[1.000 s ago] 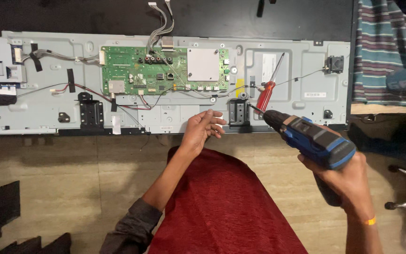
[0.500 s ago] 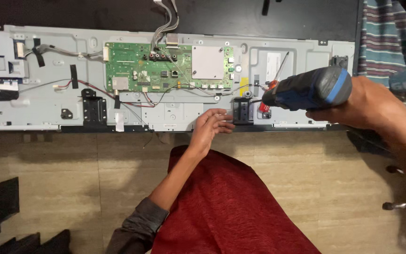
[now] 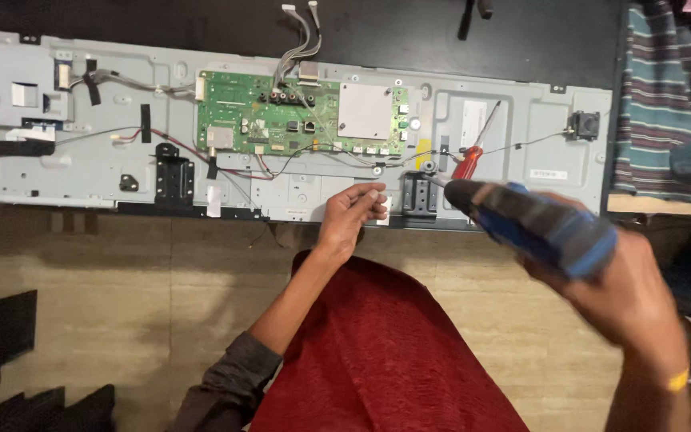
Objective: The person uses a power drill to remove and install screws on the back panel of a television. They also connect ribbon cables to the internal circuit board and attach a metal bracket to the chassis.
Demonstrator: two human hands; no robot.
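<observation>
The right hand (image 3: 629, 300) is wrapped around the grip of a blue and black power drill (image 3: 533, 224), fingers clenched on it, with the body of the drill lying across the top of the hand and its dark nose pointing up and left toward a black bracket (image 3: 419, 194) at the lower edge of a long grey metal panel (image 3: 521, 152). The drill is blurred, so whether its tip touches the bracket cannot be told. The left hand (image 3: 353, 212) rests just left of that bracket, fingers loosely curled with the fingertips (image 3: 379, 210) on the panel's lower edge, holding nothing that can be made out. A red-handled screwdriver (image 3: 473, 152) lies on the panel just above the drill's nose, and a green circuit board (image 3: 281, 124) sits further left.
</observation>
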